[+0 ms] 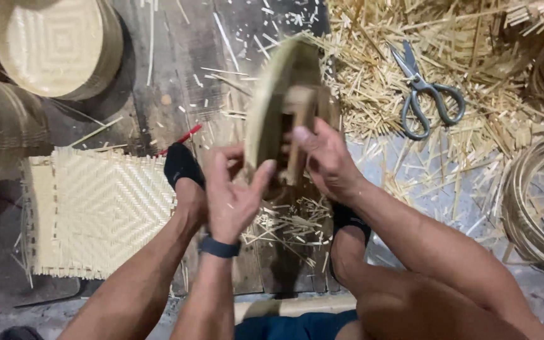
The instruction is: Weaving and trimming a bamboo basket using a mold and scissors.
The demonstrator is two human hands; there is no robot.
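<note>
Head: round woven-bamboo basket (281, 94) between hands.

One head-worn camera looks steeply down from close above the person's lap and hands onto the floor (158, 107); scissors (426, 91) lie toward two o'clock, a woven mat (105, 211) toward nine.

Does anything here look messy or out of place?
Yes. Cut bamboo slivers lie heaped across the floor, and the scissors rest on top of that pile. Both hands, left and right, grip a woven basket turned on edge.
</note>
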